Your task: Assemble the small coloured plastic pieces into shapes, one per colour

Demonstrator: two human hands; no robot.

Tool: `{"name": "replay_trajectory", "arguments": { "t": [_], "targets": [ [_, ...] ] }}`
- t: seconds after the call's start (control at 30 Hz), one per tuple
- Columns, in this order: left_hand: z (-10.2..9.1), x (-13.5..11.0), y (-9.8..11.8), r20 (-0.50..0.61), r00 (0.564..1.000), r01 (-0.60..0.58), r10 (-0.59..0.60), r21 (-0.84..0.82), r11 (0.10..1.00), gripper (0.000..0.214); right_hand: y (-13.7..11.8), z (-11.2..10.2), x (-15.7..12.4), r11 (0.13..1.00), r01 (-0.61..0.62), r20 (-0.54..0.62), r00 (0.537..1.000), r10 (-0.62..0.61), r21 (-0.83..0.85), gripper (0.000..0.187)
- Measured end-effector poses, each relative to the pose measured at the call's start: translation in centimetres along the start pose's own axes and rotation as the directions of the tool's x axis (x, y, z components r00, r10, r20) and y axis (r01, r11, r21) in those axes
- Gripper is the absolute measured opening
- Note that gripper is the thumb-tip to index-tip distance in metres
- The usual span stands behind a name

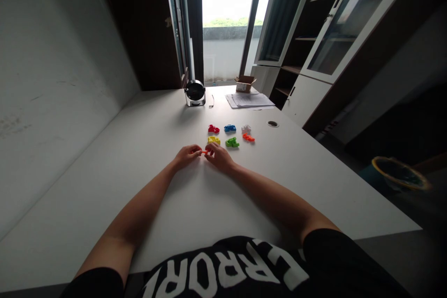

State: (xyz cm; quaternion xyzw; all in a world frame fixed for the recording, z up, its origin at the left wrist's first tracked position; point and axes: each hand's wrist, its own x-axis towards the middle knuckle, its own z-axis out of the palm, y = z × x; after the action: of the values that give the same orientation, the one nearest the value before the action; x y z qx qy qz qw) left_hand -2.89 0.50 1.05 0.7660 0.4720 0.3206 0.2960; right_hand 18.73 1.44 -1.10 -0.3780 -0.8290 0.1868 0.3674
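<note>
Crosswise, orange piece (204, 152) spans left hand (186, 156), right hand (219, 158).

"What's on the desk (146, 121) ahead of you?"

"My round black desk fan (194, 93), then papers (249, 100) beside a small open cardboard box (245, 84), under the window (228, 23)."

"And to your right?"

"A glass-fronted cabinet (335, 18), and a wastebasket (398, 174) on the floor."

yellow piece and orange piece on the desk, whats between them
The green piece lies between the yellow piece and the orange piece, in the head view.
</note>
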Motion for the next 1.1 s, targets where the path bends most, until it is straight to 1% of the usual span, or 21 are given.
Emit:
{"name": "replay_trajectory", "arguments": {
  "t": [0.3,0.5,0.73,1.1],
  "targets": [
    [0.2,0.1,-0.6,-0.024,1.000,-0.010,0.008,-0.083,0.997,0.026,-0.2,-0.2,0.0,0.999,-0.040,0.009,0.999,0.040,-0.021,0.026],
    [0.3,0.1,-1.0,-0.044,0.999,-0.014,0.010,-0.111,0.994,0.027,-0.4,-0.2,0.0,0.999,-0.042,0.011,0.999,0.042,-0.034,0.030],
    [0.3,0.1,-1.0,-0.049,0.999,-0.023,0.016,-0.139,0.990,0.029,-0.5,-0.2,0.1,0.996,-0.058,0.007,0.998,0.058,-0.065,0.037],
    [0.2,0.0,-0.7,-0.048,0.999,-0.017,0.011,-0.115,0.993,0.027,-0.6,-0.3,0.1,0.995,-0.070,0.016,0.997,0.071,-0.069,0.034]
  ]
}}
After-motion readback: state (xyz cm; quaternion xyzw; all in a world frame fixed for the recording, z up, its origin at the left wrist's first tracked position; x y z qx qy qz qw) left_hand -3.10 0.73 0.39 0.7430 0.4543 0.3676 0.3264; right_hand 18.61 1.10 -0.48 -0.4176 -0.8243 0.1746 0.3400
